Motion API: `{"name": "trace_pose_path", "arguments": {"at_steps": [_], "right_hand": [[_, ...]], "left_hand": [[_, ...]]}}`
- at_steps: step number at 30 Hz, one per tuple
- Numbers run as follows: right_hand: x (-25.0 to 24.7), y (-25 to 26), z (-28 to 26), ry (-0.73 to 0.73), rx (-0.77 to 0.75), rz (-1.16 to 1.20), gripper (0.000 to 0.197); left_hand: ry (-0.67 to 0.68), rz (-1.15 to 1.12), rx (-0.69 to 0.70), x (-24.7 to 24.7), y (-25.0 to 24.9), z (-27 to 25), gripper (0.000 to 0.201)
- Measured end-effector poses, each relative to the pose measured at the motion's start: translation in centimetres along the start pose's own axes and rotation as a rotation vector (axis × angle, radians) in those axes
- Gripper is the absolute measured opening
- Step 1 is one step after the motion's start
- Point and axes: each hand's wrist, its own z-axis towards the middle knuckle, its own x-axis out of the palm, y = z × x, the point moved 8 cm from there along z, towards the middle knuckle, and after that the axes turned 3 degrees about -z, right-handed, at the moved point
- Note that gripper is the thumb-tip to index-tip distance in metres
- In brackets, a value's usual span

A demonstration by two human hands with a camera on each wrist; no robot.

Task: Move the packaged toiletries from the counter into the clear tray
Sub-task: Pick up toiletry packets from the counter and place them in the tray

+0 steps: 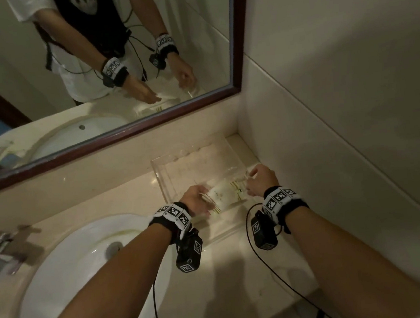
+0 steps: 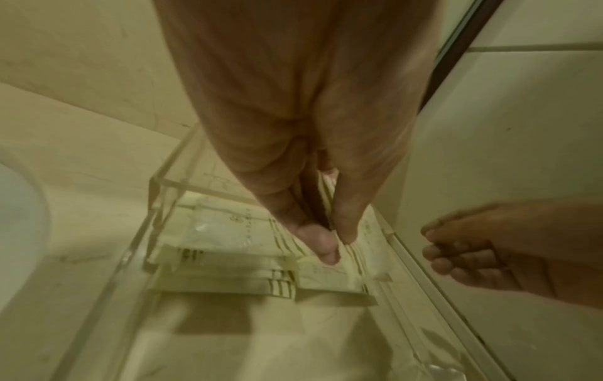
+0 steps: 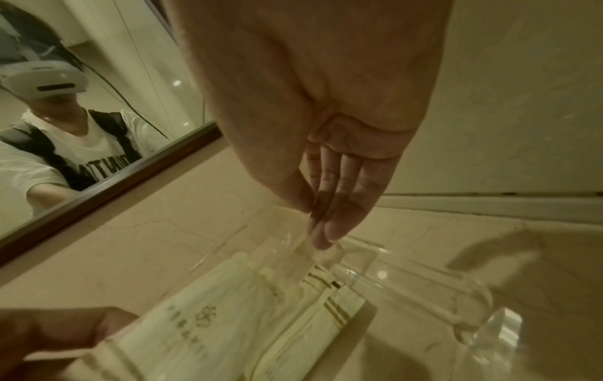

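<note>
The clear tray (image 1: 157,174) stands on the counter in the corner below the mirror. Several white packets with gold stripes (image 2: 228,270) lie flat at its near end. My left hand (image 1: 208,200) reaches down into the tray from the left. Its thumb and fingers (image 2: 333,242) pinch one more white packet (image 3: 182,330) and hold it down onto those lying there. My right hand (image 1: 251,177) is at the tray's near right corner. Its straight fingertips (image 3: 318,232) touch the clear rim (image 3: 408,278) and hold nothing.
A white sink (image 1: 85,262) and a chrome faucet (image 1: 3,248) lie to the left. A dark-framed mirror (image 1: 123,136) runs behind the tray and a tiled wall (image 1: 329,120) closes off the right. Beige counter (image 1: 243,285) stretches in front of the tray.
</note>
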Motion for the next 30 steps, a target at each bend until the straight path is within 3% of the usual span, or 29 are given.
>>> {"name": "trace_pose_path", "arguments": {"at_steps": [2, 7, 11, 17, 21, 30], "right_hand": [[-0.7, 0.0, 0.1, -0.030, -0.009, 0.015, 0.022], [-1.5, -0.3, 0.1, -0.040, -0.016, 0.031, 0.020], [-1.5, -1.1, 0.9, -0.018, -0.006, -0.023, 0.010], [-1.4, -1.1, 1.3, 0.002, 0.001, -0.034, 0.010], [-0.9, -0.7, 1.5, 0.000, -0.007, -0.021, 0.003], [-0.2, 0.4, 2.0, 0.015, -0.024, -0.036, 0.008]], "left_hand": [[-0.039, 0.041, 0.029, 0.5, -0.2, 0.6, 0.040], [0.010, 0.153, 0.088, 1.9, -0.7, 1.7, 0.044], [-0.050, 0.181, 0.107, 1.8, -1.1, 2.4, 0.037], [-0.140, 0.189, 0.043, 1.6, -0.5, 3.3, 0.026], [-0.196, 0.211, 0.119, 1.6, -1.3, 3.1, 0.019], [-0.207, 0.330, 0.144, 1.1, -1.8, 3.4, 0.033]]}}
